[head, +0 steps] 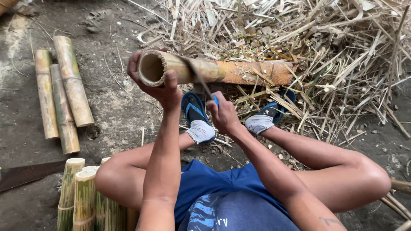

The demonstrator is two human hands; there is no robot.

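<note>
I sit on the ground with knees spread. My left hand (160, 83) grips the near open end of a hollow bamboo section (222, 72), which points away and to the right; its far part is stripped to an orange-brown surface. My right hand (222, 113) is closed around the blue handle of a knife (201, 81), whose blurred blade lies against the bamboo's near side. My feet, in grey socks and blue sandals (195, 109), rest below the bamboo.
Three cut bamboo sections (64, 94) lie on the dirt at left. Several upright green bamboo pieces (83, 196) stand by my left knee. A large heap of dry bamboo shavings (325, 51) covers the upper right. A dark flat board (25, 173) lies at lower left.
</note>
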